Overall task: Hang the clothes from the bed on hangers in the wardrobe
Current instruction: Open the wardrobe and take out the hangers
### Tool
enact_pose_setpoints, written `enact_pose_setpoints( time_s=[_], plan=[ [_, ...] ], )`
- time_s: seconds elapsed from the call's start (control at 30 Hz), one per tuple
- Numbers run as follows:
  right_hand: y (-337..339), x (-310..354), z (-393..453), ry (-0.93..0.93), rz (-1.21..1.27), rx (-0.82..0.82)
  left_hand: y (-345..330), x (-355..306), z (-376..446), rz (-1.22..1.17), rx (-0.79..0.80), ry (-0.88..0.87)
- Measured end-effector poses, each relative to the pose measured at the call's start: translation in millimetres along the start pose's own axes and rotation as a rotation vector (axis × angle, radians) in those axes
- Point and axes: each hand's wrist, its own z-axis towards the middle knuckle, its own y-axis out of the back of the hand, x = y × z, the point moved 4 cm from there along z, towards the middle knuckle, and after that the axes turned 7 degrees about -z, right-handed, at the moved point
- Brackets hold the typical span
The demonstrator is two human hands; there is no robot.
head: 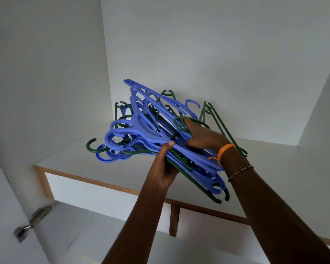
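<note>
Inside a white wardrobe (pixel 198 44), seen from below: a tangled bundle of blue and dark green plastic hangers (pixel 152 130), tilted, far end over the top shelf (pixel 84 155), near end jutting past the shelf's wood-trimmed front edge. Gripped from underneath by the left hand (pixel 165 168), thumb pressed on the upper face of the bundle, fingers curled below it (mostly hidden). Clasped from above by the right hand (pixel 204 139), fingers (pixel 189 123) wrapped round the green and blue bars near the middle. Hooks fanned out to the left, some just above the shelf surface; whether touching it, cannot tell. On the right wrist, an orange band (pixel 224 151) and a thin beaded bracelet (pixel 240 171). At lower left, a metal door hinge (pixel 33 220) on the side panel. Below the shelf, a vertical wooden divider (pixel 174 220).
</note>
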Motion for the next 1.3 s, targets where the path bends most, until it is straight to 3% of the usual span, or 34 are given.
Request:
enact_pose_setpoints(
  time_s=[0.4, 0.77, 1.03, 1.3],
  plan=[
    [-45, 86, -118, 0.052, -0.036, 0.001, 39, -9, -140, -0.063, -0.034, -0.051],
    [-133, 203, -274, -0.098, -0.074, 0.094, 119, -26, -333, -0.076, 0.003, 0.07],
    [-197, 266, -389, -0.174, -0.089, 0.189, 164, -25, -484, -0.06, -0.19, 0.189],
    [-249, 315, -485, -0.132, -0.057, 0.265, 193, -20, -611, -0.017, -0.37, 0.218]
  ],
)
